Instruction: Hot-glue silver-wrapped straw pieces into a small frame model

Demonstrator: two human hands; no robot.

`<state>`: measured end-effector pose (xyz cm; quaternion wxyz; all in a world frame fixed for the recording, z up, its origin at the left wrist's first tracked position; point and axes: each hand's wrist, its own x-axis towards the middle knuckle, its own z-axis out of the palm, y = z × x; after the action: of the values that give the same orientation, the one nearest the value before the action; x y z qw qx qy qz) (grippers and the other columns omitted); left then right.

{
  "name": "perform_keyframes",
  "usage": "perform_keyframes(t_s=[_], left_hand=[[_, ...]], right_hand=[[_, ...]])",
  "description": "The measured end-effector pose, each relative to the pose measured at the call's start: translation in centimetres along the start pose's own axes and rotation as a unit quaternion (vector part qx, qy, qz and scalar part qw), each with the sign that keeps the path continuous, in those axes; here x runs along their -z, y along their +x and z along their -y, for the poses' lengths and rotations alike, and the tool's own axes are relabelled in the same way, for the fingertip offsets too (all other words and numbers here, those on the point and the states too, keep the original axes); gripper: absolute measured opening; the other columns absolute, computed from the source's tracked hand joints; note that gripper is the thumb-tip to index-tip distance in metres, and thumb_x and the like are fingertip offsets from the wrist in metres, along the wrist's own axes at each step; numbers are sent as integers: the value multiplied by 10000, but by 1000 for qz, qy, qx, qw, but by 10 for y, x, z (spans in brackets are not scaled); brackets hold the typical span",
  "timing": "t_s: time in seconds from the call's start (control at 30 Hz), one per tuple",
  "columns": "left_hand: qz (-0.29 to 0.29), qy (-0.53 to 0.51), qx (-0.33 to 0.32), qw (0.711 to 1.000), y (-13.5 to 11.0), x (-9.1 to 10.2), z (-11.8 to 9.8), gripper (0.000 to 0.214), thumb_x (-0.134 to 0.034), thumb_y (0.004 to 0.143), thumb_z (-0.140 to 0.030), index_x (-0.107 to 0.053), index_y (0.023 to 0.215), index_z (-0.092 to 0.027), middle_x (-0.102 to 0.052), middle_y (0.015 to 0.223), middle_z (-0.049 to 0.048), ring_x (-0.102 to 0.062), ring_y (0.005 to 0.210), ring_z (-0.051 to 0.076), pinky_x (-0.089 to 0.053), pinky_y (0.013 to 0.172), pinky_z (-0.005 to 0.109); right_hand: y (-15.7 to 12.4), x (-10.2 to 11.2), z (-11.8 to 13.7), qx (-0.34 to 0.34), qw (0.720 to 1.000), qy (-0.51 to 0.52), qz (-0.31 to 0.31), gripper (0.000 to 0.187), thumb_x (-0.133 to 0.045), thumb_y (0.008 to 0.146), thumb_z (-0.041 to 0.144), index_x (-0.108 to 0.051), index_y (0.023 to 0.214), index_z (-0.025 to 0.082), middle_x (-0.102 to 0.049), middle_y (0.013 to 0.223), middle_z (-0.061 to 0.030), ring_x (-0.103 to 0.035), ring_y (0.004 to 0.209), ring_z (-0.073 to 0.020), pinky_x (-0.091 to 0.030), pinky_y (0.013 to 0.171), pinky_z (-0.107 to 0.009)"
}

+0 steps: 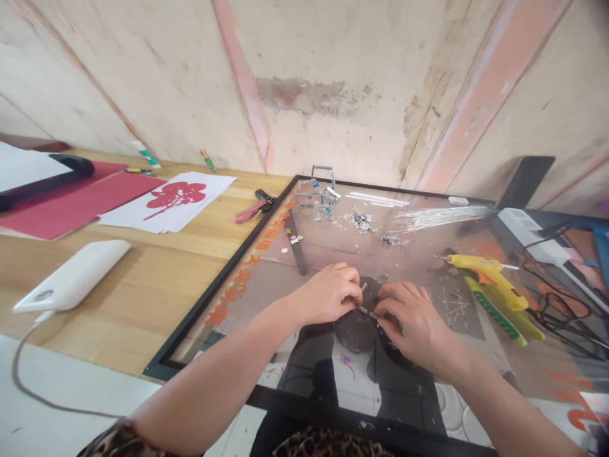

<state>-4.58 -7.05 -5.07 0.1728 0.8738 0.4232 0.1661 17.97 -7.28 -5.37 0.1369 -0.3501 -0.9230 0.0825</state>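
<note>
Both hands over middle of glass panel, near its front edge. Left hand and right hand pinch between fingertips thin silver strip, one hand at each end. Yellow glue gun lies just right of right hand. Small silver frame and scraps at panel's far edge. White power bank on desk at left, red paper cutout behind.

Craft workshop: glue gun, red paper cutout, framed glass panel, scuffed wall.
</note>
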Motion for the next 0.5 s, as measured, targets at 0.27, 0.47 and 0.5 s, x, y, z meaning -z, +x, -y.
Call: perform_keyframes(t_s=[0.27, 0.47, 0.5], left_hand=[[1, 0, -2, 1000, -1, -1, 0, 116, -590, 798, -200, -698, 835, -223, -583, 923, 22, -499, 904, 161, -383, 858, 294], [-5, -17, 4, 1000, -1, -1, 2, 103, -622, 786, -244, -682, 864, -212, -595, 925, 21, -528, 914, 158, -388, 868, 293], [-5, -22, 6, 1000, -1, 0, 2, 113, -627, 781, -247, -679, 874, -211, -596, 924, 21, -534, 912, 157, -392, 863, 289]], right_hand=[[2, 7, -6, -6, 1000, 6, -29, 116, -579, 814, 225, -621, 921, 237, -590, 1076, -61, -514, 1028, -232, -375, 859, -395], [-36, 54, -102, -123, 975, -79, -168, 166, -564, 836, 311, -640, 938, 204, -635, 982, -109, -572, 946, -256, -403, 825, -399], [-50, 62, -123, -140, 963, -114, -202, 183, -561, 834, 327, -645, 919, 190, -639, 913, -122, -579, 878, -268, -400, 772, -415]])
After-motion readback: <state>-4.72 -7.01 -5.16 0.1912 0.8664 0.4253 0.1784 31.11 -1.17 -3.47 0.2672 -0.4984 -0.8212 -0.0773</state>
